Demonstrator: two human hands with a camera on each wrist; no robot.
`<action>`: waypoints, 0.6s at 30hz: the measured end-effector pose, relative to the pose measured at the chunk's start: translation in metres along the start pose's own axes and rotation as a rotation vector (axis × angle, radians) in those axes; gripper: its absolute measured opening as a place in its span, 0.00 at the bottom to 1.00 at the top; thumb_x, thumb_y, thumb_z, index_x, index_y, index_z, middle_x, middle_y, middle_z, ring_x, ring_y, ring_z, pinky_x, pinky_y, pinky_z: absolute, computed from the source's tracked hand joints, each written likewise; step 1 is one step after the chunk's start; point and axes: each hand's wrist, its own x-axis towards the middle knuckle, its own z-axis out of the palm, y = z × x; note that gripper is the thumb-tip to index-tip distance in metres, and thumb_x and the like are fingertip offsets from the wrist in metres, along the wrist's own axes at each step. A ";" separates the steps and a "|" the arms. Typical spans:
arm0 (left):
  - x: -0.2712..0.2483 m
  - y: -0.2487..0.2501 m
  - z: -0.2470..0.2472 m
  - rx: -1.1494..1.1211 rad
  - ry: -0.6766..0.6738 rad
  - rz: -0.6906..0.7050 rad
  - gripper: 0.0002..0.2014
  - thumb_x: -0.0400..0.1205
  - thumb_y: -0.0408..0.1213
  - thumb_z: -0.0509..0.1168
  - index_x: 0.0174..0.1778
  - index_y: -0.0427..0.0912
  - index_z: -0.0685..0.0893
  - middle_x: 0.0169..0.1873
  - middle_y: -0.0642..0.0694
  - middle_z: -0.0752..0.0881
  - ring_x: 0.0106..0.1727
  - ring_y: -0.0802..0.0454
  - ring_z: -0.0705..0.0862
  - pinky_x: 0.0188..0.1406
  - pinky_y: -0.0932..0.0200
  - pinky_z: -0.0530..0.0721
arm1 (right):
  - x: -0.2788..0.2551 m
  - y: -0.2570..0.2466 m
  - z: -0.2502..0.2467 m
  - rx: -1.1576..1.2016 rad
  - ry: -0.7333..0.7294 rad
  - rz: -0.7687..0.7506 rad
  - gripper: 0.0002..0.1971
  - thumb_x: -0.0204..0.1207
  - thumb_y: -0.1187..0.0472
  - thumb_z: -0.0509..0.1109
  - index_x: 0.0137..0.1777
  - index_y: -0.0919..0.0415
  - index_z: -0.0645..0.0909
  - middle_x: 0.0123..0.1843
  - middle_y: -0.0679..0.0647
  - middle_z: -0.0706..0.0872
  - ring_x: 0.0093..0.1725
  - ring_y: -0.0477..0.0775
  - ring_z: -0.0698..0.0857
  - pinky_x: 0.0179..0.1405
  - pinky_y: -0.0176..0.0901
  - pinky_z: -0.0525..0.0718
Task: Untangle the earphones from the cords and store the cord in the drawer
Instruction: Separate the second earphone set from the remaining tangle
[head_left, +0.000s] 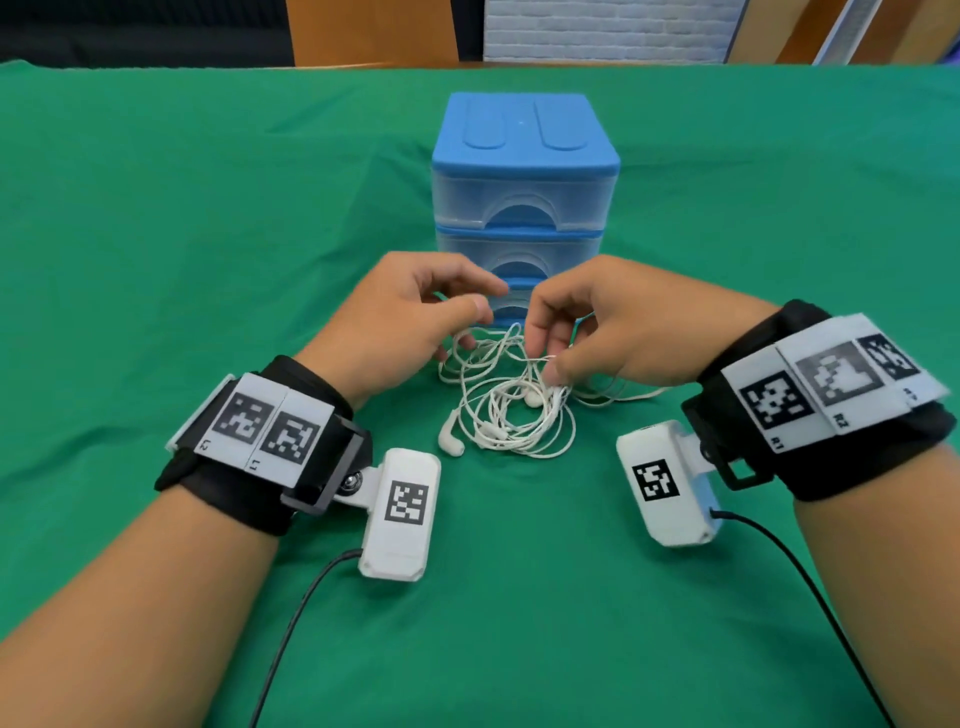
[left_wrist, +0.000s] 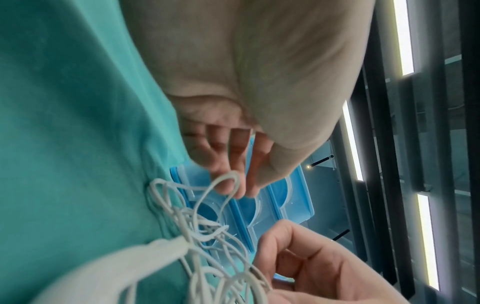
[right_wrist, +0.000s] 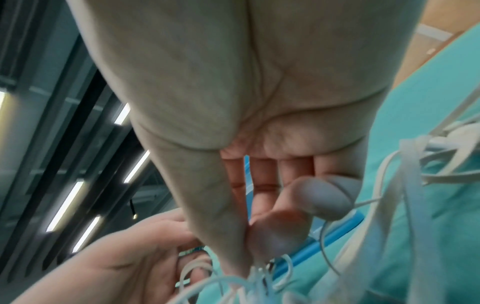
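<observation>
The tangled earphones (head_left: 506, 410) lie on the table (head_left: 208, 208) before the drawer unit (head_left: 524, 171).

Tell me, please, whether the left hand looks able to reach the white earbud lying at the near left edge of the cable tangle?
Probably yes. The white earbud lies bare on the green cloth, just nearer than the left hand, with nothing over it. That hand pinches a loop of the tangled white cables, so it would likely have to let go first.

green cloth (head_left: 156, 218) over bench | white brick wall (head_left: 602, 28) behind | brown panel (head_left: 371, 31), possibly a chair back
</observation>
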 end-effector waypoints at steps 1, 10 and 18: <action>0.001 -0.001 -0.001 0.018 0.051 0.041 0.08 0.83 0.29 0.69 0.53 0.43 0.91 0.41 0.41 0.91 0.33 0.54 0.84 0.30 0.67 0.78 | -0.001 0.002 -0.001 0.034 0.006 -0.008 0.09 0.71 0.71 0.80 0.47 0.61 0.86 0.43 0.67 0.89 0.25 0.42 0.79 0.29 0.28 0.77; -0.008 0.000 0.004 0.115 -0.400 0.052 0.15 0.75 0.46 0.79 0.54 0.45 0.89 0.45 0.40 0.88 0.42 0.56 0.81 0.46 0.66 0.79 | -0.005 0.023 0.005 0.313 0.129 -0.073 0.08 0.73 0.74 0.78 0.48 0.63 0.86 0.43 0.71 0.86 0.33 0.51 0.81 0.40 0.50 0.77; -0.010 -0.008 0.007 0.250 -0.543 0.067 0.47 0.61 0.51 0.86 0.72 0.62 0.66 0.60 0.53 0.79 0.58 0.52 0.78 0.64 0.62 0.77 | -0.001 0.029 0.016 0.427 0.301 -0.067 0.08 0.72 0.74 0.78 0.41 0.62 0.84 0.32 0.60 0.84 0.29 0.50 0.82 0.30 0.40 0.79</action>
